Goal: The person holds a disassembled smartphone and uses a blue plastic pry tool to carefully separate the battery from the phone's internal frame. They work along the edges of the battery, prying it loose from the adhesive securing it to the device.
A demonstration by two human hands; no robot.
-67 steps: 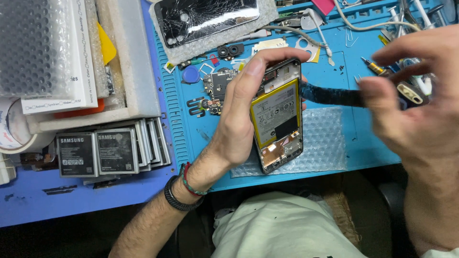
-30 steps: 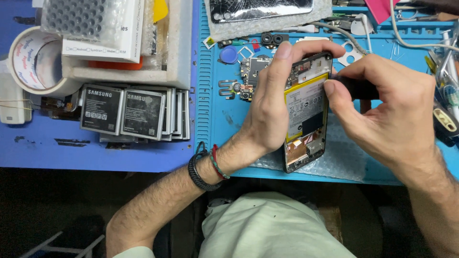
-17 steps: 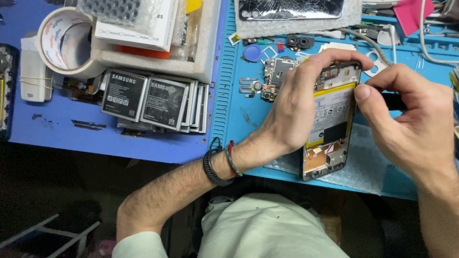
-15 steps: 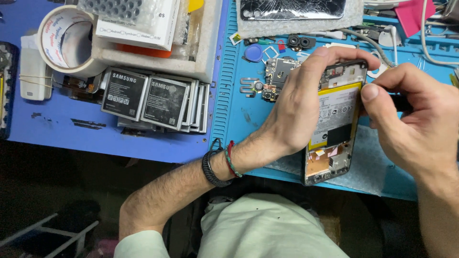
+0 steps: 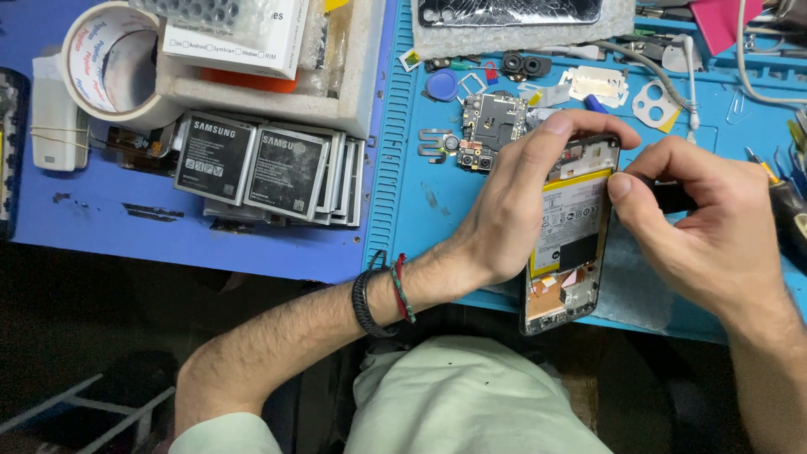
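Opened smartphone [image 5: 570,240], back cover off, held tilted above the teal repair mat [image 5: 437,193] near the front edge of the tabletop [image 5: 126,227]. Yellow-labelled battery [image 5: 572,214] exposed in the middle, small boards and orange flex at the lower end. Left hand [image 5: 513,210] wrapped round the phone's left edge, fingertips hooked over the top end: grip closed firmly on the frame. Right hand [image 5: 698,227] pinched shut on a dark tool handle [image 5: 672,197], thumb tip pressed beside the phone's upper right edge; tool tip hidden behind the fingers, so contact point cannot be told.

Probably light and stiff along the frame, but delicate inside: thin flex cables, bare connectors, a soft battery pouch best left unbent and unpierced. Likely safest held by the long metal edges, as now, never by the exposed lower boards. Smooth rim, so likely slippery without a wrapping hold.

Just beyond the left fingers, a loose motherboard [image 5: 492,126] with camera modules lying on the mat, beside small brackets and a blue round pick [image 5: 442,84]. Cracked screen panel [image 5: 508,10] on grey foam at the top. Fan of spare grey batteries [image 5: 269,168] to the left on the blue surface, a roll of tape [image 5: 113,63] and a foam tray with a white box [image 5: 231,29] behind them. Screwdriver [image 5: 786,202] well to the right
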